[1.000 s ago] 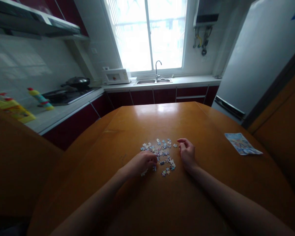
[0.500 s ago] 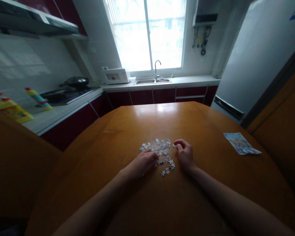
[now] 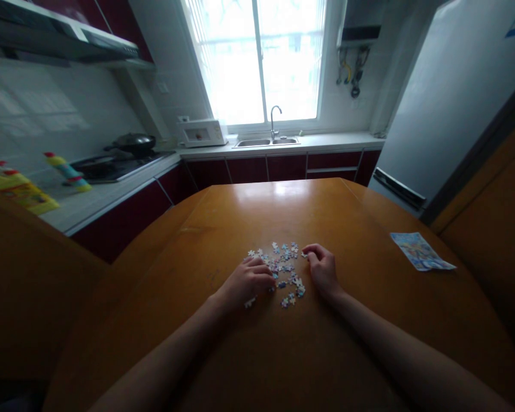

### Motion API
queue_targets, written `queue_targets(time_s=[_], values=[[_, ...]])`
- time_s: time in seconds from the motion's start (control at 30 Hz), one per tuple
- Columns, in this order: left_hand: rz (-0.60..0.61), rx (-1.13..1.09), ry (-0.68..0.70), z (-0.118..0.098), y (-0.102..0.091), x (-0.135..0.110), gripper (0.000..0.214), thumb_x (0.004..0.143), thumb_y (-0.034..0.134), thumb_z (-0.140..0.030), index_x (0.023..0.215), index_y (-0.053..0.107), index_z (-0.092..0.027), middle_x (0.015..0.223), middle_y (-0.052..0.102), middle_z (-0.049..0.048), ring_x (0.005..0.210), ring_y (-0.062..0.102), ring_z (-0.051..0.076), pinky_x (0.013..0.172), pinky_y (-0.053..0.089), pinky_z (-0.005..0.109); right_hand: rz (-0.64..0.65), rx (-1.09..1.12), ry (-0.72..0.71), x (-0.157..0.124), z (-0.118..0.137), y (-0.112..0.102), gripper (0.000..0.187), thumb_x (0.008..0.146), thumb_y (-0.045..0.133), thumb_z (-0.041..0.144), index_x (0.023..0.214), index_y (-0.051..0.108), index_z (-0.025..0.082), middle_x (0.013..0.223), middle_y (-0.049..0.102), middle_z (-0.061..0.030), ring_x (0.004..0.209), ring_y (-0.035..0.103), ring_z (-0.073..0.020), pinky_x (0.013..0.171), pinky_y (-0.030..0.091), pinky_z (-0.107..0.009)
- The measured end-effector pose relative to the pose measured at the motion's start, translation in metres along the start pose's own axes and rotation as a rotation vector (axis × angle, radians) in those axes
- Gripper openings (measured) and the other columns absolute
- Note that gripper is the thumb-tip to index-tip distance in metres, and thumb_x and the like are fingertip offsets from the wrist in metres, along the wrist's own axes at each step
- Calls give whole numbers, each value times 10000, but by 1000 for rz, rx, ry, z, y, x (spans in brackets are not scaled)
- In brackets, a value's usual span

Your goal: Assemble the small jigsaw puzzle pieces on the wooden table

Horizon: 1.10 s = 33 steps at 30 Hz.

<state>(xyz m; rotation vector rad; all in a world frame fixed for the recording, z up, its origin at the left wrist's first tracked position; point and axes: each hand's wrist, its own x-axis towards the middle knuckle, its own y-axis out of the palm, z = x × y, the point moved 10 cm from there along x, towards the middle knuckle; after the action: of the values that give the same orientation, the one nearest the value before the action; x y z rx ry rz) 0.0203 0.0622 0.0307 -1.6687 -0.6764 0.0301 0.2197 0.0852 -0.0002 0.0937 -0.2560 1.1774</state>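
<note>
- We see the left hand (image 3: pixel 249 280) just below the centre of the frame, its back covering part of the heap of jigsaw pieces (image 3: pixel 285 267); its fingers are bent and close together, and we cannot tell whether they pinch a piece.
- Right of it, we find the right hand (image 3: pixel 323 269) with thumb and forefinger brought near each other at a lone piece (image 3: pixel 304 254); whether they pinch it or only touch it, we cannot tell.
- Both forearms leave the frame at the bottom, the left one towards the lower left, the right one towards the lower right corner.
- We cannot read the print on single pieces; they are small, knobbed and flat, pale, bluish and pinkish, with one darker piece (image 3: pixel 282 284) below the middle of the heap.
- At the right of the frame we make out a thin printed sheet (image 3: pixel 421 250), blue and yellow, its picture too small to follow.
- Under everything lies a glossy orange-brown wooden table (image 3: pixel 278 214), rounded at the sides, with window light shining on its far part.
- The window (image 3: pixel 257 63) at top centre is washed out by glare; the grey fridge (image 3: pixel 463 86) at upper right and the yellow bottle (image 3: pixel 23 191) at the left are cut off by the frame.
</note>
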Motion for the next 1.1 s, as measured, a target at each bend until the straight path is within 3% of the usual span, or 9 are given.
queue_targets(time_s=[0.17,0.27,0.4,0.57,0.63,0.77,0.87,1.1], values=[[-246,-94,-228,34,-25,-9,233,979,602,-396,1029,747,-220,869,732,49,822,621,187,776,444,313,12,0,6,-1,0,1,204,768,503,284,777,678,179,718,669,-44,697,595,-205,635,459,-295],[-253,-208,-291,46,-27,-12,226,956,632,-390,957,760,-204,833,707,53,786,622,177,746,459,295,19,-5,11,-1,-1,1,209,774,504,286,786,682,178,727,674,-45,696,594,-205,631,457,-293],[-166,-224,-203,37,-19,-9,168,944,643,-323,893,751,-206,808,700,40,791,618,170,787,461,295,19,2,-2,1,-4,2,203,773,507,285,777,680,179,751,681,-53,721,603,-213,637,462,-294],[-166,-214,-217,31,-17,-6,113,930,601,-221,900,706,-190,856,686,49,836,609,176,787,473,291,33,-46,-57,-2,3,5,206,819,489,276,800,674,187,781,683,-61,738,616,-220,646,474,-304],[-223,-215,-227,28,-20,-6,98,917,602,-201,885,694,-191,847,675,45,830,601,176,772,473,288,131,-94,-169,-11,18,19,196,868,515,291,865,685,194,823,692,-60,762,623,-217,682,482,-314],[-345,-200,-184,15,-25,-5,83,906,635,-209,837,679,-197,774,658,29,800,582,178,749,460,292,454,-209,-469,-48,49,61,125,860,691,301,960,704,226,878,714,-34,859,634,-216,821,462,-345],[-325,-279,-172,10,-18,-5,97,936,625,-239,870,682,-197,803,656,34,816,586,176,746,462,287,483,-186,-500,-57,53,67,33,892,670,236,911,694,223,839,710,-19,815,638,-192,800,463,-324],[-323,-353,-295,15,-13,-6,143,945,618,-277,861,682,-180,830,637,36,806,591,171,760,460,291,506,-127,-561,-56,55,66,58,920,646,198,873,672,218,813,697,-13,772,619,-170,745,461,-288]])
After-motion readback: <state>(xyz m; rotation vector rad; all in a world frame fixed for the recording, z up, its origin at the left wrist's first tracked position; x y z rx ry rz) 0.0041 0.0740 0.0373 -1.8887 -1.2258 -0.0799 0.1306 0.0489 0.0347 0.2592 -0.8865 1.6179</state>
